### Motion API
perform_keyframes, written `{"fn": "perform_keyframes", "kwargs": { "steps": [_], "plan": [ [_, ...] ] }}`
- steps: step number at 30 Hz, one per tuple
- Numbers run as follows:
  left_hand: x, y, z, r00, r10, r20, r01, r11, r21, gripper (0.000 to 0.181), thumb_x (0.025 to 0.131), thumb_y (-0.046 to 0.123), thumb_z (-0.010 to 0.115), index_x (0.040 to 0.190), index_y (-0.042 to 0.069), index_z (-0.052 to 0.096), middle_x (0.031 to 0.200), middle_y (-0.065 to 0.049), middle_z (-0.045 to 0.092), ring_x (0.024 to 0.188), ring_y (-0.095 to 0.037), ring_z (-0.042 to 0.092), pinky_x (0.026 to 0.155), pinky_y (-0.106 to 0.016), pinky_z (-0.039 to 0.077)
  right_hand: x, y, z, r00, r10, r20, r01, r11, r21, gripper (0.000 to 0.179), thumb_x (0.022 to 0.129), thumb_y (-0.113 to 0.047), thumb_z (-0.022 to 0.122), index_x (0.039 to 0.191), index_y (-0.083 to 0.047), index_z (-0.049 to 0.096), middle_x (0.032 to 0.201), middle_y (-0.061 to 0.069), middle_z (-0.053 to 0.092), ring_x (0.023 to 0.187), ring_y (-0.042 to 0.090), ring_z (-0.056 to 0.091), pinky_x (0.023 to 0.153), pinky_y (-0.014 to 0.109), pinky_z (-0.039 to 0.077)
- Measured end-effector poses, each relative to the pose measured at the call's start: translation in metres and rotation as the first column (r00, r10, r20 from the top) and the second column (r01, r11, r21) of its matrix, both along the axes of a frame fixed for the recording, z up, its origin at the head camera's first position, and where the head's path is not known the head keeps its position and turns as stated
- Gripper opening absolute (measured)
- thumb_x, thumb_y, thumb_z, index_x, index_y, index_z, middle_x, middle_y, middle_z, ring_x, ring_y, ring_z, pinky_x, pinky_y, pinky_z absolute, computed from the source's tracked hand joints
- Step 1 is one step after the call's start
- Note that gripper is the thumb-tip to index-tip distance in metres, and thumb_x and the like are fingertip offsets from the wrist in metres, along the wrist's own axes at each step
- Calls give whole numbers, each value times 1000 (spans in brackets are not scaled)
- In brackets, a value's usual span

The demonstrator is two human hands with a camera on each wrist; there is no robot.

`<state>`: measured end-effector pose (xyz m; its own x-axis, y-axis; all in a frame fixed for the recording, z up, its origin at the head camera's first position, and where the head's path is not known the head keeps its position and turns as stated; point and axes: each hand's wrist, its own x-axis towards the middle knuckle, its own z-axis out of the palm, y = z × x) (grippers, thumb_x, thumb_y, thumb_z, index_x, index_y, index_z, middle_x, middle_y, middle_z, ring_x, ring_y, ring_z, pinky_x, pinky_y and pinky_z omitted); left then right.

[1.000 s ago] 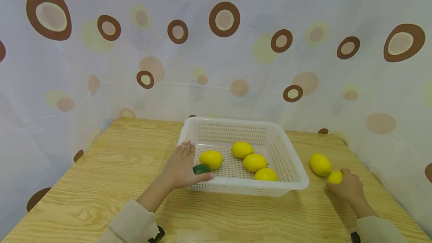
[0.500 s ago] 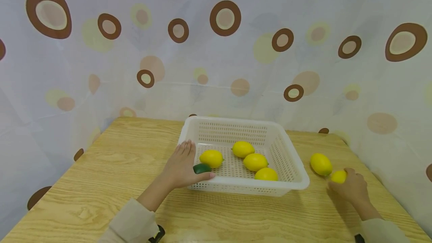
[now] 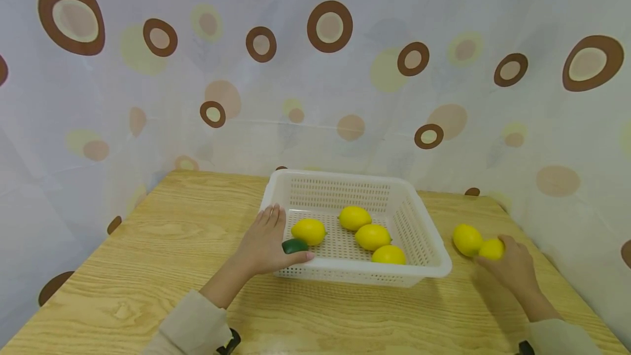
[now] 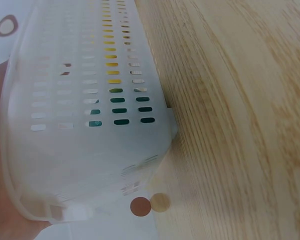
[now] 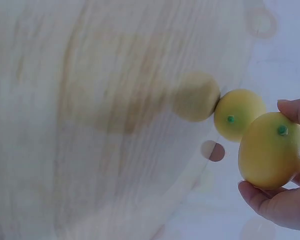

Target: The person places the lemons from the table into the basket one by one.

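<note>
My right hand (image 3: 514,268) grips a yellow lemon (image 3: 492,249) between thumb and fingers at the right of the table. In the right wrist view this held lemon (image 5: 272,150) shows its green stem end and overlaps a second lemon (image 5: 238,114) behind it. That other lemon (image 3: 467,240) lies on the table just left of the hand in the head view. My left hand (image 3: 263,242) rests on the near left corner of a white plastic basket (image 3: 355,268), fingers straight along the left rim and thumb on the front rim.
Inside the basket lie several lemons (image 3: 373,237) and a dark green rounded thing (image 3: 294,246), partly hidden by the left hand. Beneath is a wooden table (image 3: 345,322). A patterned curtain (image 3: 296,70) hangs behind its far edge.
My right hand first shifted a little right with the lemon, then came slightly up and back left, so the lemon now overlaps the other one. The left hand and basket stay put.
</note>
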<state>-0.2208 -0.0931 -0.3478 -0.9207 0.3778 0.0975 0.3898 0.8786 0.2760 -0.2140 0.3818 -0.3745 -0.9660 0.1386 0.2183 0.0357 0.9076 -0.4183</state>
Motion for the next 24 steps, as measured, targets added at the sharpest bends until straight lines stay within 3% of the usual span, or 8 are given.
{"fn": "perform_keyframes", "kwargs": {
  "steps": [9, 16, 24],
  "plan": [
    [1, 0, 1, 1000, 1, 0, -1, 1000, -11, 106, 79, 69, 51, 143, -10, 20, 152, -26, 17, 143, -36, 14, 117, -46, 13, 0, -12, 10, 998, 47, -47, -47, 999, -7, 70, 82, -18, 63, 127, 23, 29, 117, 46, 38, 99, 54, 39, 75, 60, 39],
    [0, 0, 1, 1000, 1, 6, -1, 1000, -9, 106, 79, 69, 51, 143, -9, 19, 152, -25, 15, 143, -35, 13, 118, -46, 12, -1, -22, 13, 992, 74, -105, -75, 997, -6, 68, 81, -17, 66, 127, 21, 33, 116, 44, 40, 96, 50, 43, 71, 56, 42],
    [1, 0, 1, 1000, -2, -7, 2, 1000, -4, 106, 79, 68, 52, 143, -10, 21, 151, -26, 18, 143, -36, 15, 117, -46, 13, -1, -30, 17, 988, 100, -118, -103, 995, -12, 67, 82, -18, 66, 127, 21, 34, 116, 43, 41, 94, 49, 45, 69, 55, 44]
  ]
}}
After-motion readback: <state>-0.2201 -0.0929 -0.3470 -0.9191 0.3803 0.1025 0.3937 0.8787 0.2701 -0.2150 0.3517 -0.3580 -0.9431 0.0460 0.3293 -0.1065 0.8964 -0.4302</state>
